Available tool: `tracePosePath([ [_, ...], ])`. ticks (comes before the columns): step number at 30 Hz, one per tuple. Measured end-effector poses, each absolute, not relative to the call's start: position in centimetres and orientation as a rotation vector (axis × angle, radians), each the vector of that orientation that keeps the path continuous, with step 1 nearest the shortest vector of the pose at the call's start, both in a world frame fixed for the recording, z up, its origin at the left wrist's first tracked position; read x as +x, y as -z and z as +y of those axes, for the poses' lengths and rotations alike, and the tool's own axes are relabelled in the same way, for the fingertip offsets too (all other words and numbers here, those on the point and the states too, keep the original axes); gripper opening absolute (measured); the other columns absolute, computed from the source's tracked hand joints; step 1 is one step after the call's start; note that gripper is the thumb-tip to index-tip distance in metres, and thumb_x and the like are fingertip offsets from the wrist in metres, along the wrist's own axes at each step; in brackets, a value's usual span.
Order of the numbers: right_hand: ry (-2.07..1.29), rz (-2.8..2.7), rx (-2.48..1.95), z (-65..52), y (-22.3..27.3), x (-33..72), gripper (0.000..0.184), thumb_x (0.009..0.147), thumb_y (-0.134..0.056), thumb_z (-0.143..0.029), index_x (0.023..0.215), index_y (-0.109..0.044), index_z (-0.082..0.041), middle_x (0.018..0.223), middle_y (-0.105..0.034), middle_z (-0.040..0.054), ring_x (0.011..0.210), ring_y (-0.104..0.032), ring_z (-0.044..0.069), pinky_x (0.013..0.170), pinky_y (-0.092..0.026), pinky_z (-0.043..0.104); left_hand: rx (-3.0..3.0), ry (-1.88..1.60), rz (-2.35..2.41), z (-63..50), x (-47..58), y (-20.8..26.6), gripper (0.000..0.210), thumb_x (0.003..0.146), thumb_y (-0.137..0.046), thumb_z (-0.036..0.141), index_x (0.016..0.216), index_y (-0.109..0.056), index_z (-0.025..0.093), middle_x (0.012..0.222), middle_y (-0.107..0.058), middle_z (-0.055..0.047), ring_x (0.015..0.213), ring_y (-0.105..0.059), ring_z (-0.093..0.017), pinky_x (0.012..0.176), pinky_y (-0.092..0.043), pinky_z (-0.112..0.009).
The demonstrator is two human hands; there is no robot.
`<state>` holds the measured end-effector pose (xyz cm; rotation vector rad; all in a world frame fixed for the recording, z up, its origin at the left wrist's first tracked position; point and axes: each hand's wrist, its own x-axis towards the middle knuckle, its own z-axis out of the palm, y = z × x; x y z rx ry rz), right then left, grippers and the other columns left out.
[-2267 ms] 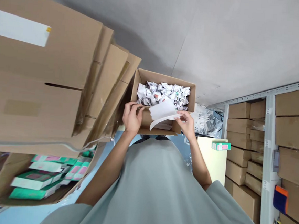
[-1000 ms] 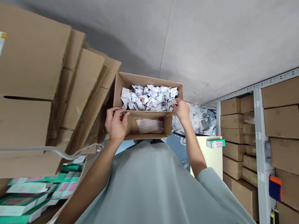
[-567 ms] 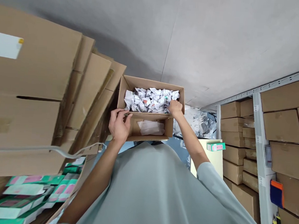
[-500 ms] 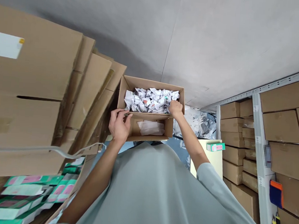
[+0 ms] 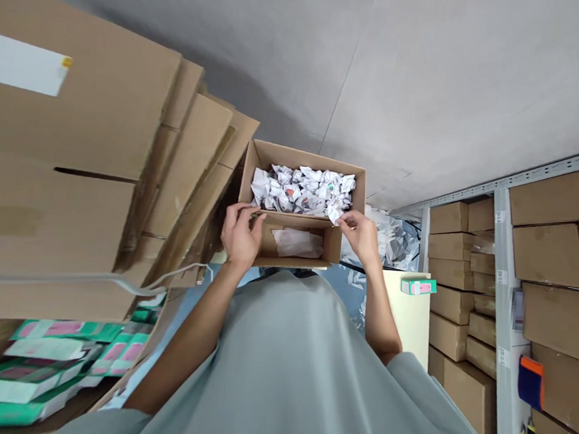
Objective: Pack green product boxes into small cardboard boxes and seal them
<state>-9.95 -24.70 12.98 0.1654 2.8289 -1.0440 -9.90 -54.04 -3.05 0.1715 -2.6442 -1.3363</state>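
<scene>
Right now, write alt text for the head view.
Two hands work over an open cardboard box: the right hand pinches a crumpled paper from the pile inside, the left hand grips the box's divider.

Stockroom: metal shelving (image 5: 503, 274) packed with cardboard cartons (image 5: 550, 244).

- There is one view only, from a camera worn on the person's head.
- It looks forward and steeply down along the person's own chest, so the grey shirt (image 5: 297, 378) fills the bottom middle.
- Both forearms run away from the lens to the left hand (image 5: 241, 230) and right hand (image 5: 363, 235) at the box (image 5: 301, 159), near mid-picture and at arm's reach.
- Beyond the box the grey floor (image 5: 431, 74) fills the top.
- Stacked cartons (image 5: 76, 126) crowd close on the left edge; the shelf (image 5: 504, 260) stands at the right edge.
- The wide lens bends the edges outward.
</scene>
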Motion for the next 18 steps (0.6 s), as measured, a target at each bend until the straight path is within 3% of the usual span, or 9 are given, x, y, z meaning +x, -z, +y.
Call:
tracePosePath([
  [3, 1.188, 2.683, 0.067, -26.3, -11.9, -7.2, 0.01, 0.1, -0.072, -0.032, 0.095, -0.08, -0.026, 0.092, -0.085, 0.0003, 0.082, -0.08, 0.02, 0.082, -0.06, 0.028, 0.178, 1.317, -2.622, -53.9, -9.8, 3.1, 0.026, 0.107, -0.066, 0.036, 0.127, -0.075, 0.021, 0.138, -0.064, -0.015, 0.117, -0.069, -0.025, 0.104, -0.056, -0.038],
  [7, 1.119, 2.537, -0.017, -29.8, -9.4, -5.8, 0.007, 0.1, -0.076, -0.025, 0.096, -0.081, -0.026, 0.093, -0.086, -0.0003, 0.087, -0.081, 0.02, 0.084, -0.058, 0.026, 0.177, 1.314, -2.615, -53.8, -9.8, 2.9, 0.026, 0.108, -0.065, 0.036, 0.126, -0.076, 0.02, 0.137, -0.064, -0.015, 0.115, -0.07, -0.025, 0.103, -0.056, -0.038],
  [9, 1.052, 2.476, -0.031, -31.2, -8.5, -5.6, 0.006, 0.1, -0.078, -0.027, 0.103, -0.083, -0.026, 0.1, -0.087, 0.0008, 0.094, -0.082, 0.021, 0.089, -0.058, 0.027, 0.166, 1.32, -2.64, -53.9, -9.8, 2.5, 0.026, 0.106, -0.065, 0.033, 0.126, -0.076, 0.021, 0.136, -0.064, -0.014, 0.118, -0.07, -0.026, 0.105, -0.056, -0.039],
  [12, 1.012, 2.456, -0.042, -31.4, -7.7, -5.0, 0.022, 0.1, -0.082, -0.033, 0.121, -0.082, -0.027, 0.12, -0.086, 0.0048, 0.106, -0.083, 0.023, 0.096, -0.06, 0.029, 0.119, 1.297, -2.669, -54.6, -9.4, 1.5, 0.031, 0.105, -0.065, 0.028, 0.133, -0.075, 0.023, 0.144, -0.063, -0.015, 0.13, -0.066, -0.029, 0.113, -0.053, -0.042],
  [15, 1.031, 2.59, 0.087, -29.1, -7.4, -3.6, 0.025, 0.103, -0.077, -0.034, 0.126, -0.08, -0.024, 0.127, -0.083, 0.0086, 0.109, -0.082, 0.023, 0.098, -0.06, 0.031, 0.1, 1.223, -2.644, -56.0, -7.9, 0.6, 0.042, 0.103, -0.066, 0.026, 0.145, -0.07, 0.024, 0.156, -0.059, -0.016, 0.146, -0.059, -0.032, 0.124, -0.047, -0.046],
  [18, 0.942, 2.743, 0.376, -25.8, -6.9, -2.0, 0.024, 0.103, -0.075, -0.035, 0.121, -0.079, -0.02, 0.122, -0.082, 0.0109, 0.103, -0.081, 0.024, 0.098, -0.061, 0.035, 0.137, 1.202, -2.66, -57.6, -5.7, 0.6, 0.051, 0.099, -0.069, 0.026, 0.15, -0.067, 0.024, 0.151, -0.062, -0.017, 0.145, -0.06, -0.033, 0.125, -0.047, -0.048],
])
